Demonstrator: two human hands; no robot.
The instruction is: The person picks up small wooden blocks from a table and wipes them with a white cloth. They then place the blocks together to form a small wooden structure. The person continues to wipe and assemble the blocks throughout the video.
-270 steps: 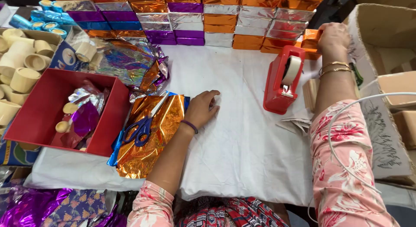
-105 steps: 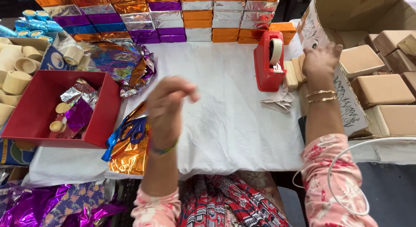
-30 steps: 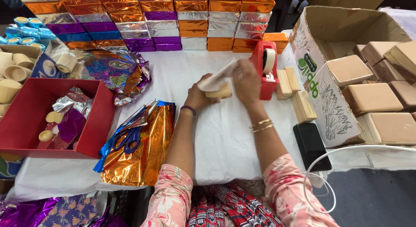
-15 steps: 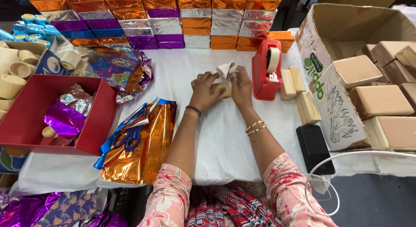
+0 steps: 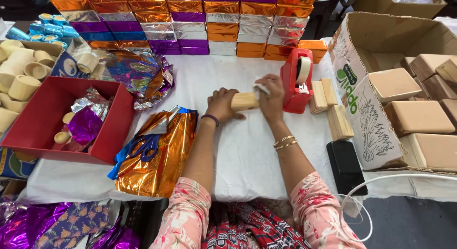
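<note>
Your left hand [image 5: 221, 104] is closed around the near end of a small pale wooden block [image 5: 244, 101], which lies on the white-covered table [image 5: 247, 154] just left of the red tape dispenser [image 5: 296, 82]. Your right hand [image 5: 271, 94] presses down at the block's other end, its fingers pinching a scrap of white material [image 5: 261, 87] against it; whether that scrap is tape or paper is too small to tell.

The block looks stiff, light and smooth-faced with square edges, so it should not bend or crush, though it may slide on the cloth if pushed from one side only. Hold it by its long sides, thumb opposite fingers, leaving the end faces free.

Scissors [image 5: 145, 144] lie on orange foil [image 5: 157, 168] to your left, well apart from the block.
</note>
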